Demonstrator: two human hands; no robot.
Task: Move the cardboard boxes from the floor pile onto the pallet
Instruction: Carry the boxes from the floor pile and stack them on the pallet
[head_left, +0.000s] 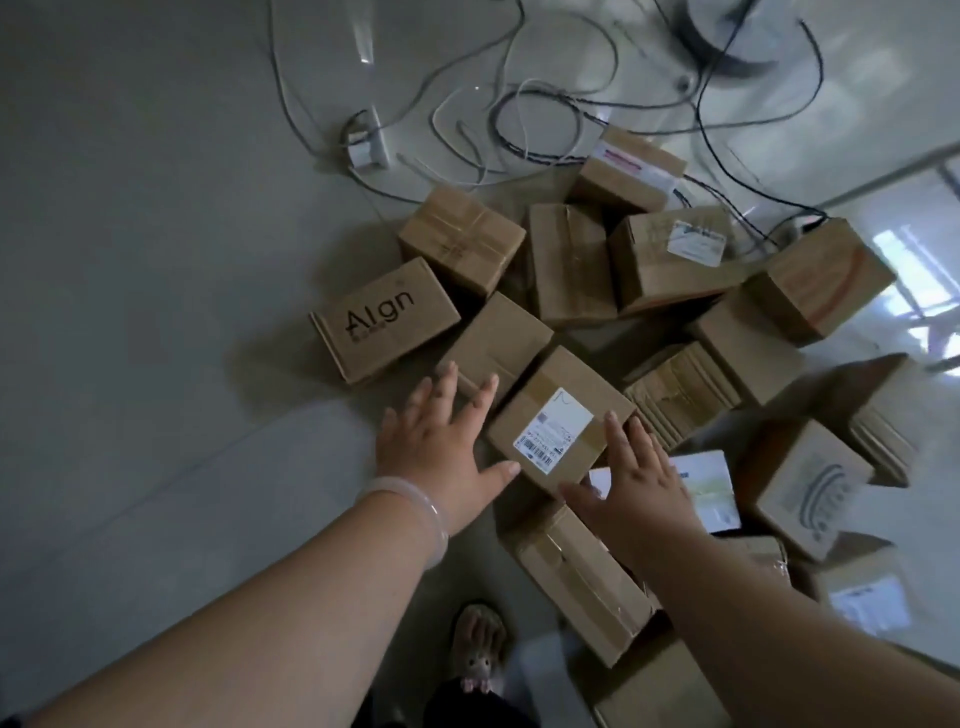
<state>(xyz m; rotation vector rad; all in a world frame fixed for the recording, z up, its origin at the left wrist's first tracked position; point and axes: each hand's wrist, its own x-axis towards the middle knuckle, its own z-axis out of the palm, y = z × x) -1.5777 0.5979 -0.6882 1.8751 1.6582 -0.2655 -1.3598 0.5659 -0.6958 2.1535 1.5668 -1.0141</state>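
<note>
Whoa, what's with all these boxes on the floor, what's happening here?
A person is reaching down into a pile of cardboard boxes on the floor. Both hands are open at one labelled box: the left hand at its left side, the right hand at its right. It isn't gripped or lifted yet, and no pallet is in view.

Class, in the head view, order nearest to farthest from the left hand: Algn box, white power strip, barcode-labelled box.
1. Barcode-labelled box, just right of the left hand.
2. Algn box, ahead, slightly left.
3. White power strip, far ahead on the floor.
</note>
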